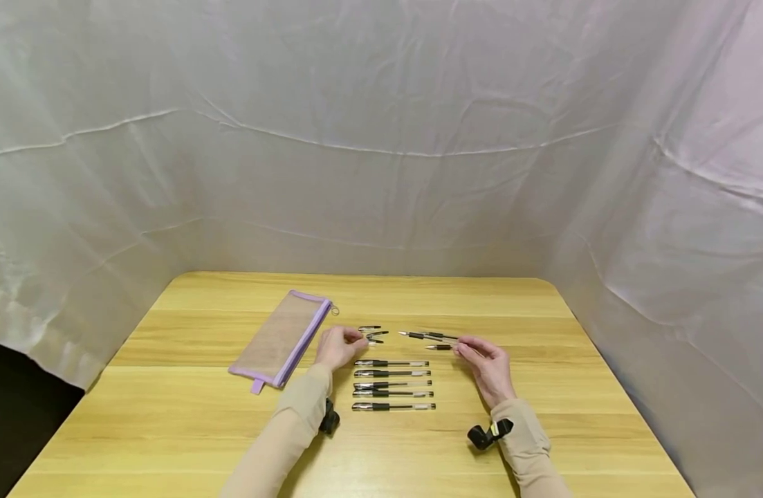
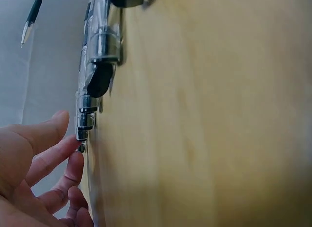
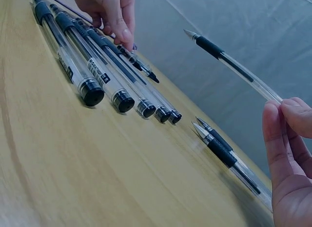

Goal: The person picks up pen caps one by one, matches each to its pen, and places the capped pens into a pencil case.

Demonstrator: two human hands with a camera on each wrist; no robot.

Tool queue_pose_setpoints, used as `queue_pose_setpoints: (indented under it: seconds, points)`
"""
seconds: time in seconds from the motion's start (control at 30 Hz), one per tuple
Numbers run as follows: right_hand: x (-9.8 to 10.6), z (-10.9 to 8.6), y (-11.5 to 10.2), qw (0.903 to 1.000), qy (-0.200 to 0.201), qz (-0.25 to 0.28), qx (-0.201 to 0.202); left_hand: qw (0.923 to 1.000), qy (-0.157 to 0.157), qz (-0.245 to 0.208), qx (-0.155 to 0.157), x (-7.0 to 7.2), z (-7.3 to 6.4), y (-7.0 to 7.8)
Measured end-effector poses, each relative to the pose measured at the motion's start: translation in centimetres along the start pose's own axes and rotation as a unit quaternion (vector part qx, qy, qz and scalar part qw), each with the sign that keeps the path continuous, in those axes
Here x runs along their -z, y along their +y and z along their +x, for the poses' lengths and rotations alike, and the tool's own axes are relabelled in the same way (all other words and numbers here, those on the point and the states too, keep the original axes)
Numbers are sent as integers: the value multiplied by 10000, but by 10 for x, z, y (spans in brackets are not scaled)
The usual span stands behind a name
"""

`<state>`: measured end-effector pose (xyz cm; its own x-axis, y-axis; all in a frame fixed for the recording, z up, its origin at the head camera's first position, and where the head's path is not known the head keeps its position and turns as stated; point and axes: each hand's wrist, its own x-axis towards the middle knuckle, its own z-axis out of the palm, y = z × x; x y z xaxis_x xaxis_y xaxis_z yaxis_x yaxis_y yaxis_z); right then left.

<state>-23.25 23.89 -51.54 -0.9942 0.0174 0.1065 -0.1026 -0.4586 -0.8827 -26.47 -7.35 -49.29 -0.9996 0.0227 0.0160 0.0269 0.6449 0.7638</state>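
Note:
In the right wrist view, thumb and fingers of my right hand (image 1: pixel 492 370) pinch an uncapped clear gel pen (image 3: pixel 234 63) near its back end, its tip raised and pointing left. Two more uncapped pens (image 3: pixel 222 151) lie on the table below it. My left hand (image 1: pixel 339 347) reaches down by a few loose black-and-clear pen caps (image 1: pixel 370 327). In the left wrist view, its thumb stands apart from the fingers (image 2: pixel 73 163), which are at the far end of the line of caps and pens. Whether they touch a cap cannot be made out clearly.
Several capped black gel pens (image 1: pixel 393 393) lie in parallel rows between the forearms. A mesh zip pouch with purple edging (image 1: pixel 281 332) lies flat left of the left hand. The wooden table (image 1: pixel 605 429) is enclosed by pale hanging sheets (image 1: pixel 381 194).

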Motion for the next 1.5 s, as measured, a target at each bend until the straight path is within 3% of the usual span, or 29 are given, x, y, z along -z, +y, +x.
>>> queue_pose_setpoints:
  seconds: [0.3,1.0,1.23,1.37,1.5]
  points:
    - [0,-1,-1,10000,30,20,-89,9996,134,165,-171,-2,2,-2]
    - [-2,-1,0,9999,-53,39,-91,9994,111,342,-23,-1,1,-4]
    - [-3,0,1,9999,-53,72,-114,9987,90,468,-175,2,0,-5]
    - [-4,1,2,9999,-27,75,-147,9994,30,329,-96,3,-2,-7]
    - [-5,2,2,9998,-48,60,-165,9998,-51,-166,-9,5,-4,-11]
